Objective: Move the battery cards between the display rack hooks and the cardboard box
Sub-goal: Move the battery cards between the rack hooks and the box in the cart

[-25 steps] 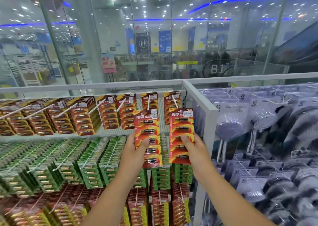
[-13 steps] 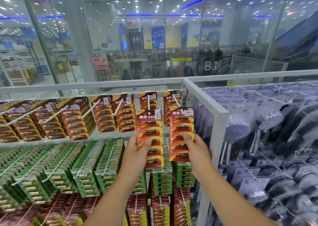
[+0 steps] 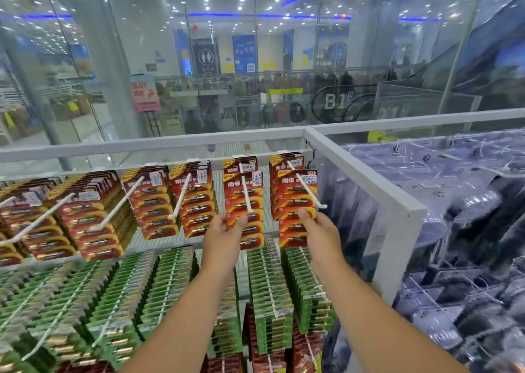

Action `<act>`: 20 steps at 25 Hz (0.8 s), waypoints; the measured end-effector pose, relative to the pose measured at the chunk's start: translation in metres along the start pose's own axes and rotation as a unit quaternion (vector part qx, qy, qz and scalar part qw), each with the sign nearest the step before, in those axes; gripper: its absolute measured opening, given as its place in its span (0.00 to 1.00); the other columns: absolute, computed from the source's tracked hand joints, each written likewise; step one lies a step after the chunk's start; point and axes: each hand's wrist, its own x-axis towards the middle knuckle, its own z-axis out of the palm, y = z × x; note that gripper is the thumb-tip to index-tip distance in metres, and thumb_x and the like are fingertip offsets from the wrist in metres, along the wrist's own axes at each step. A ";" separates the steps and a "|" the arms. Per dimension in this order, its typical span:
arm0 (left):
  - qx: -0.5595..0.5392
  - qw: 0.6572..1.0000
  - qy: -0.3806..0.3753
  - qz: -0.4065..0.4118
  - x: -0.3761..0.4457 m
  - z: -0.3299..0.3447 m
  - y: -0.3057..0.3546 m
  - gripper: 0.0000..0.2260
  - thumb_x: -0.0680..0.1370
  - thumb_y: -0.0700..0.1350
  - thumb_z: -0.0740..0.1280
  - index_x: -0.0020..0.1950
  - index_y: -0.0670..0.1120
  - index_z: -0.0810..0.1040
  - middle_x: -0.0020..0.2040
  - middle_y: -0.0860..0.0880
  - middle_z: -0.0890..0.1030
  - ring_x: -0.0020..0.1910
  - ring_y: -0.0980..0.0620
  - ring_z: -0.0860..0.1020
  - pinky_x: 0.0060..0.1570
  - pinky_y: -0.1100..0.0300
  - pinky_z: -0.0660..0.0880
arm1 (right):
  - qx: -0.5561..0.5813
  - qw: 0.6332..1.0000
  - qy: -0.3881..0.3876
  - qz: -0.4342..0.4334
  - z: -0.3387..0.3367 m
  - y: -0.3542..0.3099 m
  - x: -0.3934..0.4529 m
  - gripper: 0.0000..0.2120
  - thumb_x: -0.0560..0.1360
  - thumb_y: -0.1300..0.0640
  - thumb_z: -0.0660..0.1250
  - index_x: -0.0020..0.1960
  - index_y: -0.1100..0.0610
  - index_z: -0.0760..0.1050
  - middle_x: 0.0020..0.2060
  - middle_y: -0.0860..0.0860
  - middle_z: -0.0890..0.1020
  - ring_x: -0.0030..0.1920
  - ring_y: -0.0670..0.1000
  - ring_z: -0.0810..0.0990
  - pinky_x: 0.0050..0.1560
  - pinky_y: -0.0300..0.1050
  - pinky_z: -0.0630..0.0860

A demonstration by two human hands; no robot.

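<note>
Now threaded onto the far-right hooks [image 3: 306, 186], two red battery cards [image 3: 244, 202] remain pinched by left hand [image 3: 224, 237] and right hand [image 3: 319, 230].

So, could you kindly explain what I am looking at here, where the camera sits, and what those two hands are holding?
The camera is worn on a person's head, looking forward and down at a shop display rack. No robot is involved, only bare hands. The left hand pinches a red battery card threaded on a white hook; the right hand pinches another red card on the neighbouring hook. More red cards hang to the left, green cards below. No cardboard box is in view.
</note>
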 end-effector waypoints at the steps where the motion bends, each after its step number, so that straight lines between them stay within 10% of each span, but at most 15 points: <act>1: 0.003 1.000 0.004 0.001 0.010 0.002 -0.001 0.15 0.81 0.51 0.72 0.66 0.51 0.76 0.57 0.51 0.86 0.52 0.50 0.86 0.55 0.48 0.83 | 0.000 1.000 0.004 0.004 0.004 0.001 0.010 0.08 0.81 0.48 0.69 0.57 0.51 0.82 0.46 0.49 0.89 0.46 0.51 0.89 0.50 0.54 0.84; 12: 0.068 0.997 0.011 0.029 0.062 0.008 -0.017 0.15 0.81 0.56 0.70 0.66 0.53 0.76 0.58 0.52 0.83 0.56 0.50 0.81 0.57 0.49 0.79 | 0.003 0.999 0.040 0.005 0.028 0.014 0.066 0.10 0.81 0.50 0.70 0.59 0.54 0.80 0.48 0.50 0.88 0.46 0.50 0.87 0.40 0.42 0.81; 20: 0.059 0.998 0.023 0.008 0.058 0.001 -0.027 0.25 0.79 0.58 0.72 0.70 0.48 0.71 0.63 0.50 0.79 0.57 0.50 0.78 0.52 0.56 0.72 | -0.040 0.996 0.043 0.061 0.024 0.024 0.051 0.22 0.78 0.40 0.71 0.64 0.54 0.78 0.55 0.49 0.85 0.59 0.52 0.82 0.54 0.48 0.74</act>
